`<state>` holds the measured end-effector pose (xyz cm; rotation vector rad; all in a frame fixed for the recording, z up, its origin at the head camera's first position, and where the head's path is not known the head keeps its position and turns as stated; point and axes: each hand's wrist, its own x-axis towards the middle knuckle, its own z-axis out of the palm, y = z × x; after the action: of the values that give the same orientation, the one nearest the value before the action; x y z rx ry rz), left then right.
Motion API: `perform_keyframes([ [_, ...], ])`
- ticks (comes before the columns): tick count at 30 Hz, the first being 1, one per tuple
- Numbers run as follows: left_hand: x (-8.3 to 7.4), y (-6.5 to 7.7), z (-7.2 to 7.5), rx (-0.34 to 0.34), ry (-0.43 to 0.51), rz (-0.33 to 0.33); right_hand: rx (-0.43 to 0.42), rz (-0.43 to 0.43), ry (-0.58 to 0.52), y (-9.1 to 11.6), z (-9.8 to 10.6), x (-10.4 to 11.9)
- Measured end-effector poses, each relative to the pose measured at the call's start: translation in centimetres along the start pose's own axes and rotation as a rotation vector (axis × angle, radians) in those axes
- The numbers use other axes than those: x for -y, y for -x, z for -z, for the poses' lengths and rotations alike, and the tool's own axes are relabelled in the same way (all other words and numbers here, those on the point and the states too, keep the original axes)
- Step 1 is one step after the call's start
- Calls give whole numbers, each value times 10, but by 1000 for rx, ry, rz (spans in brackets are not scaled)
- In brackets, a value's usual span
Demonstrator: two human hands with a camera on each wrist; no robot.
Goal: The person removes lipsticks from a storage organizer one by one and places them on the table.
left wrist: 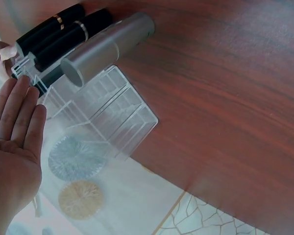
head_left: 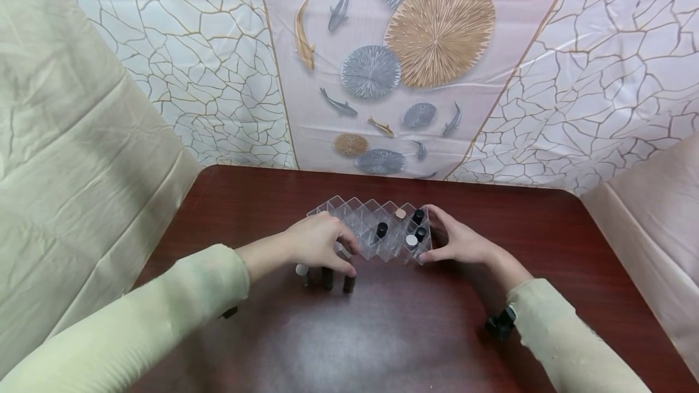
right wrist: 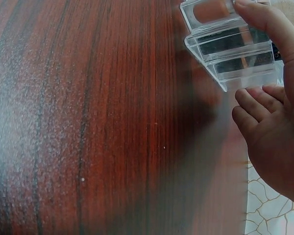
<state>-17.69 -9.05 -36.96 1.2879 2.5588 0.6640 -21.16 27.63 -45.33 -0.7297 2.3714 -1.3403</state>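
A clear lipstick organizer (head_left: 357, 223) with diamond-shaped cells sits on the table. My right hand (head_left: 455, 238) grips its right end, thumb at the near side and fingers at the far corner. Several tubes stand in it toward the right, including a white-topped one (head_left: 411, 240), a pink-topped one (head_left: 401, 213) and a black one (head_left: 382, 230). My left hand (head_left: 322, 241) hovers over the near left side, fingers fairly straight in the left wrist view. Below it stand a silver lipstick tube (left wrist: 108, 49) and two black lipstick tubes (left wrist: 73, 39), the thumb close to the rightmost black top.
The dark red wooden table (head_left: 355, 344) reaches back to a patterned cloth backdrop (head_left: 349, 108). Plain pale cloth (head_left: 93, 156) hangs at the left side. A black strap device (head_left: 501, 323) sits on the right wrist.
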Motion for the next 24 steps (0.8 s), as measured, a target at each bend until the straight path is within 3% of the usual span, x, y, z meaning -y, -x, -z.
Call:
perform_keyframes([
  [12, -1, -11, 8, -16, -6, 27, 8, -19, -4, 0, 0, 0],
  [24, 6, -35, 11, -49, -36, 15, 10, -15, -7, 0, 0, 2],
])
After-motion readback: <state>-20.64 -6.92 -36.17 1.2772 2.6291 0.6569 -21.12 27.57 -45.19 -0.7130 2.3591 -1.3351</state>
